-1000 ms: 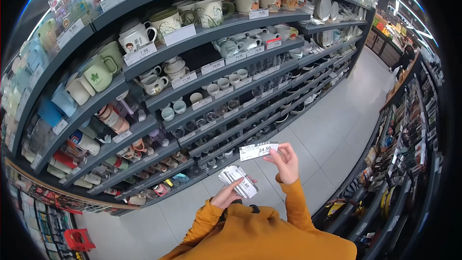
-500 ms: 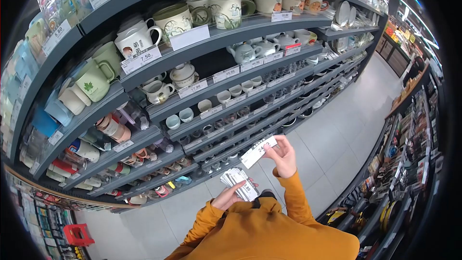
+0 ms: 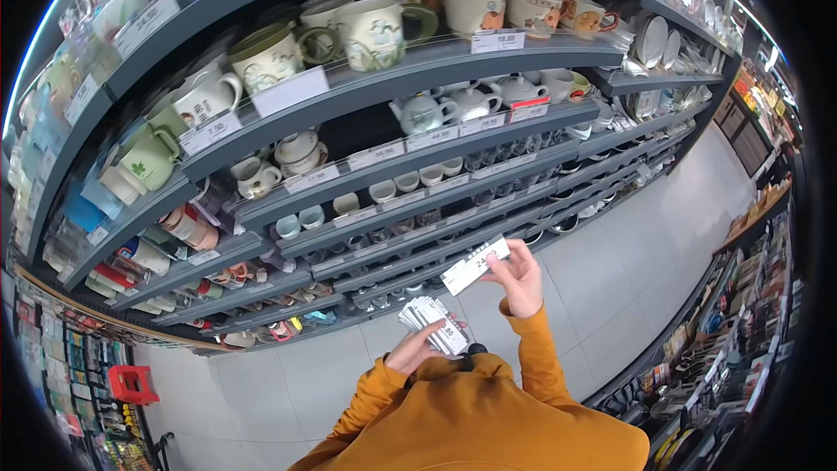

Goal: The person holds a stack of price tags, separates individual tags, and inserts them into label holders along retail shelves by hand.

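Note:
Pinched between the thumb and fingers of my right hand (image 3: 520, 283) is a single white price tag (image 3: 471, 270) with large digits beginning "24". Lower and to the left, my left hand (image 3: 413, 351) is closed around a fanned stack of price tags (image 3: 435, 323); its thumb lies across the top one, which ends in "80". Both hands are held in front of my orange top, apart from each other. Neither touches the shelves. Nearest to them are the lower shelf rows of glasses (image 3: 377, 298).
A curved grey shelf unit holds patterned mugs (image 3: 370, 33), teapots (image 3: 425, 112), small cups (image 3: 382, 190) and plates (image 3: 651, 40), with price labels (image 3: 498, 41) along its edges. Another goods rack (image 3: 697, 384) stands on the right. A red stool (image 3: 132, 384) is on the tiled floor (image 3: 253, 392) at left.
My view has turned to the right, so the shelves sit further left. Both hands keep their hold, and the single tag stays raised above the stack.

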